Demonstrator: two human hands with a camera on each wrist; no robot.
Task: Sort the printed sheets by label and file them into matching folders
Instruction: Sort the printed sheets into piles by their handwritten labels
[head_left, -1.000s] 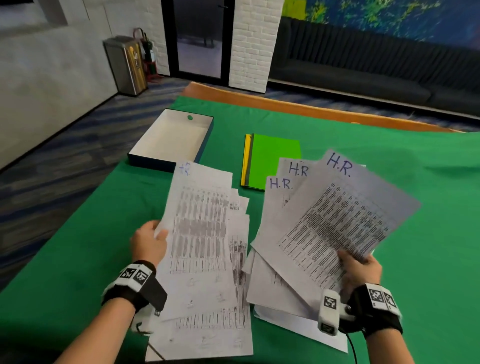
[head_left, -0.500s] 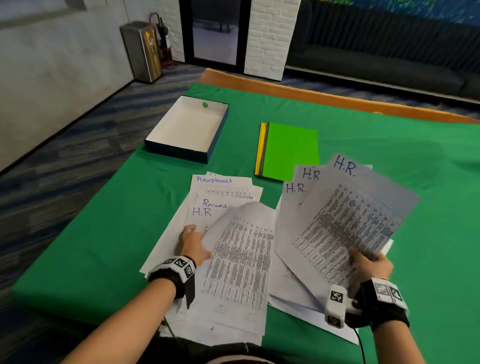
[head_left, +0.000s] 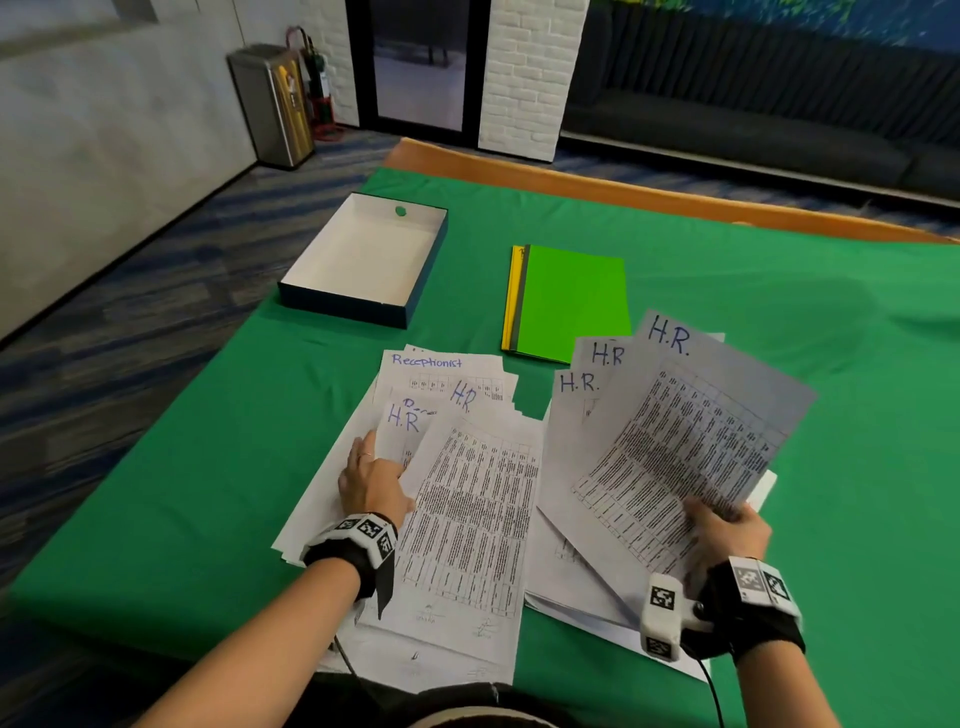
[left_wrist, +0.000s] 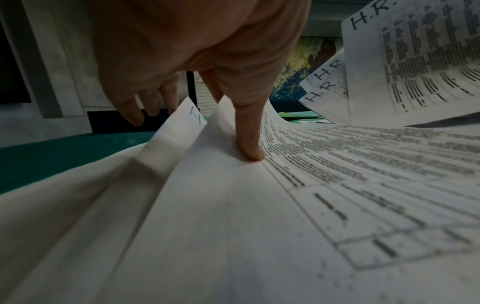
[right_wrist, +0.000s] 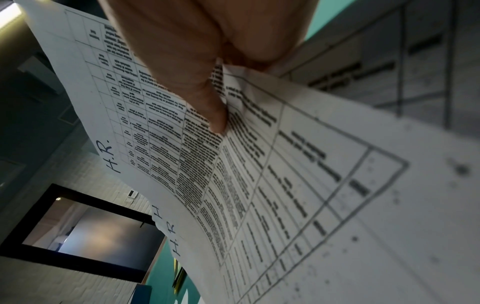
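**Peeling the next H.R. sheet from the mixed pile**

Since a moment ago the sheet curling over under my left hand has settled flatter onto the mixed pile, and a further "H.R." label now shows at the pile's far end, just below the "Receptionist" sheet. My left thumb presses down on the top printed sheet while my other fingers reach beyond a lifted corner marked with an "H"; whether they pinch that corner I cannot tell.

My right hand pinches the near edge of the H.R. fan, thumb on top and fingers beneath, holding it tilted up off the table; three "H.R." labels show. More sheets lie flat under it on the cloth.

By my reckoning the sorting is partway done and the filing not begun. Several H.R. sheets are gathered, but the pile still mixes H.R. and Receptionist pages. The folders, green on top with yellow and grey edges showing at the left, lie closed beyond the papers.

The pile's near end overhangs the green tablecloth at my side, so sheets could slip off there. Open cloth lies to the right and beyond the folders; the open box sits far left, well apart.
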